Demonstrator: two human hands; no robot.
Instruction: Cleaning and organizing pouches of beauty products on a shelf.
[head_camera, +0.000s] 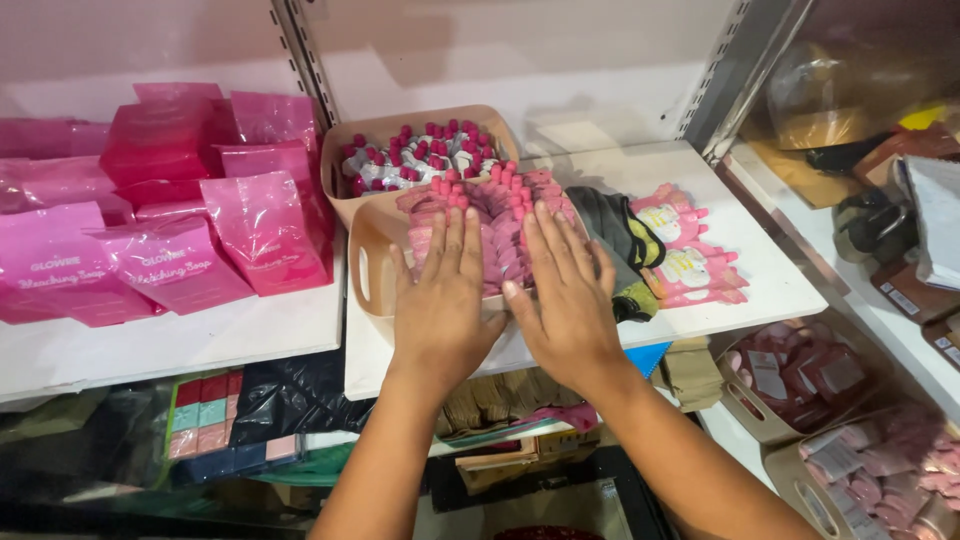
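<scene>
Both hands flat, fingers spread wide, holding nothing: left hand (440, 300) and right hand (565, 295) pressed palm-down, side by side, on top of the rows of pale pink tubes with darker pink caps (500, 215).

Tubes packed in the near beige plastic basket with a slot handle (368, 272), sitting at the front left of the white shelf board (740, 255). Basket looks full; rows even and level under the palms. Judged: filling done or nearly so, only pressing flat and evening out the top layer in hand.

Directly behind, touching or just beside the near basket: second beige basket (345, 160), filled with silvery tubes with dark red caps (420, 155). Appears already stocked.

Just right of the near basket: dark grey and yellow folded cloth item (620, 235). Further right, lying loose on the board: flat pink and white packets (685, 255), outside any basket. Judged as possibly left to sort; cannot tell for certain.

Left shelf: stack of glossy pink pouches (200, 200), upright and leaning, well apart from both hands.

Lower right: more beige bins of pink wrapped items (880, 470), contents blurred.
</scene>
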